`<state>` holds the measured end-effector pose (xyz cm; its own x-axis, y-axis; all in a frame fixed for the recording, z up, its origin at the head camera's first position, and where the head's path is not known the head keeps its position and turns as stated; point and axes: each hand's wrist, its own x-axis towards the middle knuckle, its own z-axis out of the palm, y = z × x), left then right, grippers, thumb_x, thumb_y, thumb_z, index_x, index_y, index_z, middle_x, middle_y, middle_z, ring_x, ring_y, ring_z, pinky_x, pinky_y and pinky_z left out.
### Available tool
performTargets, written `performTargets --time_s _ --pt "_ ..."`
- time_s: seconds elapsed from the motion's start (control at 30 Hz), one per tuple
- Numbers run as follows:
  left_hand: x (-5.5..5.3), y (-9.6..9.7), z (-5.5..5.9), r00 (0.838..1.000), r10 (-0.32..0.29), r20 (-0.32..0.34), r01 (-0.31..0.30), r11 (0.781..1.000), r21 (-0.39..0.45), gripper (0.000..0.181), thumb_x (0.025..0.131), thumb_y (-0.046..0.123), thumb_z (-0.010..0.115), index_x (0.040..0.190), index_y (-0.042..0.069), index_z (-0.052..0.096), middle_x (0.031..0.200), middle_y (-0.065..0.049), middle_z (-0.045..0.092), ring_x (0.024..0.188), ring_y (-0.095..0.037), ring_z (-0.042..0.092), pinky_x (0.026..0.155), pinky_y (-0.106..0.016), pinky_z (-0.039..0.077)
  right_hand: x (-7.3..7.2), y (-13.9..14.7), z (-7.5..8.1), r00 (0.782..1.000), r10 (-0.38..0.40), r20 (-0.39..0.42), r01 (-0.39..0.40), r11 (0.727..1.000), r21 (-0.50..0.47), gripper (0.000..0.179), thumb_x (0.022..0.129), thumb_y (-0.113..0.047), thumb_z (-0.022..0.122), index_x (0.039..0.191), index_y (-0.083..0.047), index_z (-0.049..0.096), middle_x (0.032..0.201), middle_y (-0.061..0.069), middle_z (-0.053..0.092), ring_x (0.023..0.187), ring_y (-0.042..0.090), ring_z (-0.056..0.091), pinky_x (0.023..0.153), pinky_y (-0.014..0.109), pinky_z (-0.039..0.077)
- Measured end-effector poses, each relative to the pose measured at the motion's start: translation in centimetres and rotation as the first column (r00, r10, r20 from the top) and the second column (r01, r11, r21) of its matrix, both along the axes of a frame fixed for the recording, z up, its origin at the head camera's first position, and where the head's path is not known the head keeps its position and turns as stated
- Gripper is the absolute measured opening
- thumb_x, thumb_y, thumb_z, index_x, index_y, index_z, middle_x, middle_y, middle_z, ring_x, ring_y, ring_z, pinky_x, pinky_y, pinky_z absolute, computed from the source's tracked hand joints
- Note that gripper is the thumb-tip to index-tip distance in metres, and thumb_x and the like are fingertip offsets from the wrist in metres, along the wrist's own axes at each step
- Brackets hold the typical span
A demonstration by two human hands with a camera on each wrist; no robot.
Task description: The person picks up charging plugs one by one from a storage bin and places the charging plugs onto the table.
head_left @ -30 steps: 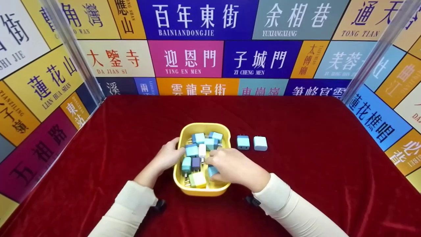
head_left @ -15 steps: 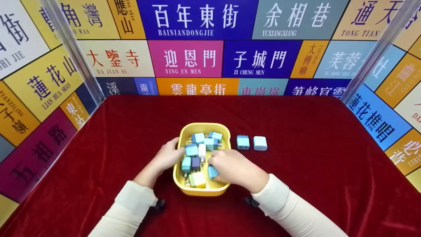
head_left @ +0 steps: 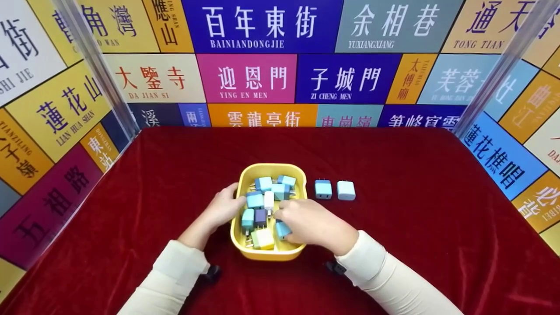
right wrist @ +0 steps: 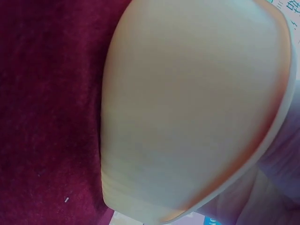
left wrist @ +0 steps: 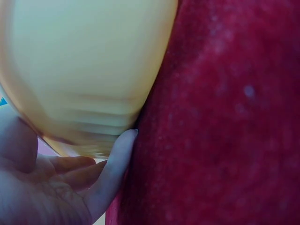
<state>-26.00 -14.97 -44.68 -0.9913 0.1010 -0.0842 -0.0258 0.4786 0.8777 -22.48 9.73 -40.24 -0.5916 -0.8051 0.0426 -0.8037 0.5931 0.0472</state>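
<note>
A yellow plastic bin (head_left: 280,255) holds several USB wall chargers in blue, teal, white, dark purple and yellow-green. My left hand (head_left: 225,205) grips its left side; in the left wrist view the fingers (left wrist: 115,168) lie along the outer wall. My right hand (head_left: 313,221) reaches over the right rim, fingers bent down inside, and pinches a blue charger (head_left: 282,229) partly covered by the hand. In the right wrist view the bin wall (right wrist: 187,112) hides most of that hand. A white charger (head_left: 269,201) and a dark purple charger (head_left: 260,217) lie just left of its fingertips.
Two chargers stand outside the bin on the right: a blue one (head_left: 323,189) and a pale one (head_left: 346,190), prongs pointing away. Dark red velvet cloth (head_left: 415,183) covers the table. Sign-printed panels (head_left: 245,78) and clear corner posts (head_left: 498,65) enclose the back and sides.
My right hand's fingers shift slightly within the bin, and the blue charger at them moves and tilts a little. The left hand and bin stay put.
</note>
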Motion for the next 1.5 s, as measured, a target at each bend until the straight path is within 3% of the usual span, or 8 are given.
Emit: performTargets --time_s 0.2,0.6,0.93,1.1,1.5 --pt "0.0 0.0 0.1 1.0 0.001 0.004 -0.001 1.0 0.001 0.054 0.097 0.014 0.054 0.15 0.002 0.056 0.119 -0.017 0.07 0.099 -0.025 0.069 0.082 -0.039 0.064 -0.1 0.2 0.3 0.999 0.014 0.029 -0.013 0.999 -0.034 0.027 0.083 -0.023 0.087 0.104 -0.009 0.078 0.094 0.004 0.065 0.078 0.017 0.057 0.071 0.035 0.056" --pt "0.1 0.1 0.0 1.0 0.006 -0.014 -0.006 1.0 -0.002 0.052 0.096 0.014 0.054 0.147 0.001 0.058 0.119 -0.016 0.07 0.1 -0.024 0.068 0.084 -0.041 0.063 0.1 0.5 1.5 0.998 0.042 0.037 -0.039 0.997 -0.07 0.031 0.083 -0.024 0.084 0.109 -0.009 0.078 0.095 0.004 0.063 0.076 0.017 0.055 0.071 0.036 0.056" --pt "0.0 0.2 0.0 0.999 0.04 0.001 -0.04 0.999 -0.03 0.058 0.096 0.012 0.057 0.153 0.003 0.054 0.128 -0.018 0.068 0.108 -0.026 0.067 0.092 -0.042 0.061 0.4 1.1 3.2 0.996 0.014 0.093 -0.003 0.993 -0.116 0.045 0.086 -0.027 0.086 0.127 -0.01 0.077 0.113 0.007 0.069 0.093 0.02 0.063 0.085 0.038 0.061" --pt "-0.1 0.2 0.0 0.999 0.038 0.006 -0.038 0.999 -0.022 0.064 0.096 0.011 0.057 0.159 0.008 0.048 0.137 -0.017 0.065 0.114 -0.028 0.064 0.096 -0.044 0.06 0.5 1.5 4.0 0.996 0.02 0.089 -0.008 0.991 -0.135 0.044 0.087 -0.027 0.087 0.125 -0.008 0.077 0.112 0.007 0.069 0.096 0.021 0.064 0.088 0.039 0.06" --pt "-0.1 0.2 0.0 0.999 0.034 0.013 -0.034 0.999 -0.004 0.066 0.095 0.009 0.057 0.16 0.008 0.047 0.135 -0.018 0.065 0.113 -0.028 0.064 0.095 -0.043 0.059 0.5 2.9 5.7 0.995 -0.021 0.097 0.034 0.989 -0.142 0.044 0.087 -0.027 0.087 0.126 -0.009 0.077 0.116 0.007 0.071 0.099 0.021 0.067 0.088 0.038 0.062"
